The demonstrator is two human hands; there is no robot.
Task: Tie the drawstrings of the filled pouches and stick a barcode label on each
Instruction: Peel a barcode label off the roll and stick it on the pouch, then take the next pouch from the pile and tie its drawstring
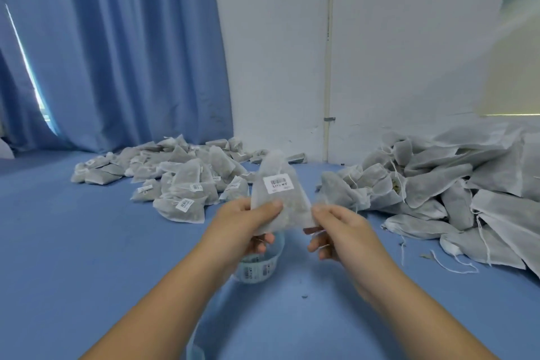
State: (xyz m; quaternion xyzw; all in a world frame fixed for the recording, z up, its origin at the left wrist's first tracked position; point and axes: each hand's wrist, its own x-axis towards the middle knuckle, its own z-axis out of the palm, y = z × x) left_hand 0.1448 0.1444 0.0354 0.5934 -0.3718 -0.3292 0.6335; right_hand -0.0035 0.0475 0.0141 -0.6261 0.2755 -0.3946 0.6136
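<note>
Pinched at its lower corners between left hand (248,225) and right hand (336,231), at centre: pouch (280,207), barcode label (278,183) already applied; knot not discernible. Done, at 10 o'clock: labelled pile (175,181). Remaining, at 3 o'clock: larger unlabelled pile (438,184), drawstrings loose; judged well short of completion.
</note>
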